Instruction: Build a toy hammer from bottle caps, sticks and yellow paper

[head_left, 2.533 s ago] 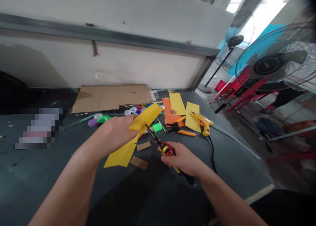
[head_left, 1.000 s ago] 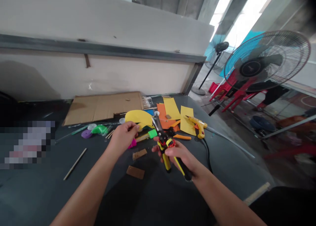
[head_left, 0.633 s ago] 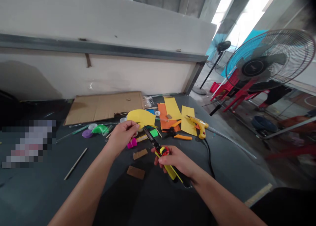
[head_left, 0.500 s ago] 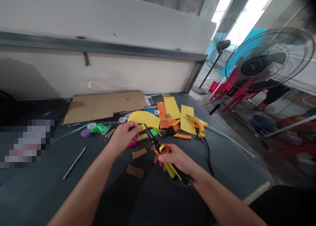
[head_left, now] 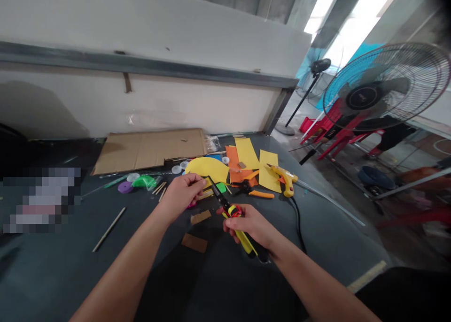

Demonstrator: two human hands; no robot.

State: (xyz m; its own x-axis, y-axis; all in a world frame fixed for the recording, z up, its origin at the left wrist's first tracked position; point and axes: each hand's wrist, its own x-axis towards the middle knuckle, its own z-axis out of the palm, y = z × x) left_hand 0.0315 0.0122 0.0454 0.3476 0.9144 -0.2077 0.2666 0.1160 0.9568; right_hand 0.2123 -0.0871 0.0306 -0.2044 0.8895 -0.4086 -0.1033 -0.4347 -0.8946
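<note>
Head view: hands well inside worktable edges

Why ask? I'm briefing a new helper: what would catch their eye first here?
The bright yellow and orange paper sheets scattered mid-table stand out first, with a yellow glue gun just to their right. Nearer the camera, the right hand grips yellow-handled scissors beside the left hand. At upper right, a big fan dominates the background.

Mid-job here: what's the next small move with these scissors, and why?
Probably feed the yellow sheet between the blades of the scissors: the left hand is at the sheet's edge, and the black blade tips in the right hand already point at it.
</note>
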